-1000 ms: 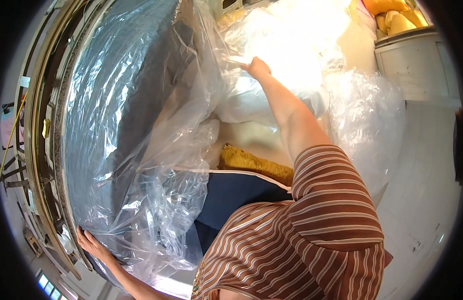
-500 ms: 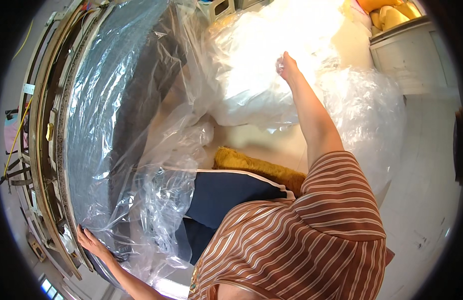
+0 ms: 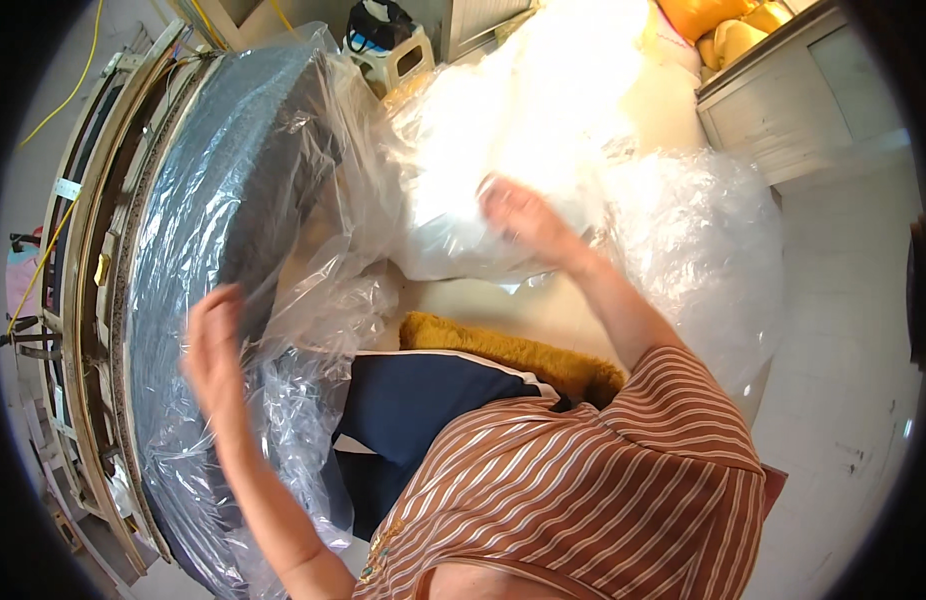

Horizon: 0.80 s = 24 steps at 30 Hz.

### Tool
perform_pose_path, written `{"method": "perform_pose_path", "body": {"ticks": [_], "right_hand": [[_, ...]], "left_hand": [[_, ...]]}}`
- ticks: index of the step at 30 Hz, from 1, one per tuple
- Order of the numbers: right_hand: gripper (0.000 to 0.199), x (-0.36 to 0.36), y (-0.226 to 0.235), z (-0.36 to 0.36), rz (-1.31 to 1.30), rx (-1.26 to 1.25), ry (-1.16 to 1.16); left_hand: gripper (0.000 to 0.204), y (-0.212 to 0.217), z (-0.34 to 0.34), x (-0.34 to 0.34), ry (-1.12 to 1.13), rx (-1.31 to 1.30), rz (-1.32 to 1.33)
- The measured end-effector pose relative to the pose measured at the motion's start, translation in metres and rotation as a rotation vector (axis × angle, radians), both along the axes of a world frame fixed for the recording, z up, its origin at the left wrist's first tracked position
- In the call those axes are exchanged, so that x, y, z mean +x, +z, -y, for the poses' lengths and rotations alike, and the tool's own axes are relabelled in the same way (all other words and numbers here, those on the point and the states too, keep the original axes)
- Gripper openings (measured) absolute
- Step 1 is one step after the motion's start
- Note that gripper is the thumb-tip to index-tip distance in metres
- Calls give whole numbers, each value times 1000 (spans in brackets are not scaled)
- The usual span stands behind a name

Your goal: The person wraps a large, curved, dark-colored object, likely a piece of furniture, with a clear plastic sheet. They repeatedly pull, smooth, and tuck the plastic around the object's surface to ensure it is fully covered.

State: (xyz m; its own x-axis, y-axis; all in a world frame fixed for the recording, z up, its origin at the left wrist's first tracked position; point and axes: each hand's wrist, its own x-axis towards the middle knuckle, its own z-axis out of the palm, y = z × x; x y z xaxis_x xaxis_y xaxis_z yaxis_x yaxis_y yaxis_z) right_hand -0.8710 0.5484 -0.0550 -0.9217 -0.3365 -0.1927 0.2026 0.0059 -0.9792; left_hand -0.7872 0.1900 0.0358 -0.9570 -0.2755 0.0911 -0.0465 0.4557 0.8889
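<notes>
A large dark grey padded panel (image 3: 253, 190) stands on edge at my left, wrapped in clear plastic film (image 3: 183, 330). My left hand (image 3: 215, 345) is raised flat against the film on the panel's near face, fingers apart. My right hand (image 3: 523, 220) reaches forward onto a big bunched heap of clear plastic sheeting (image 3: 503, 150); it is blurred and its fingers curl into the sheet. My striped brown shirt and dark blue shorts fill the lower middle.
Stacked wooden frames (image 3: 83, 300) lean behind the panel at the left. A mustard yellow mat (image 3: 503, 350) lies on the pale floor. More crumpled plastic (image 3: 703, 260) sits at the right, below a grey cabinet (image 3: 813, 90). A white stool (image 3: 393, 55) stands at the top.
My left hand rose from the panel's lower edge to mid-height on the film. My right hand came down and nearer, from high on the plastic heap to its lower front.
</notes>
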Motion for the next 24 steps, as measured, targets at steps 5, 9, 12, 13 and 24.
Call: {"method": "perform_pose_path", "body": {"ticks": [5, 9, 12, 13, 24], "right_hand": [[14, 75, 38, 90, -357, 84, 581], [17, 82, 49, 100, -532, 254, 888], [58, 40, 51, 88, -746, 284, 345], [72, 20, 57, 88, -886, 394, 222], [19, 25, 162, 166, -853, -132, 147]], "left_hand": [[54, -61, -90, -47, -402, 677, 549], [26, -91, -95, -51, -432, 720, 567], [19, -94, -68, -39, -242, 92, -20], [19, -48, -59, -29, -299, 24, 31], [12, 109, 140, 69, 149, -352, -802]]}}
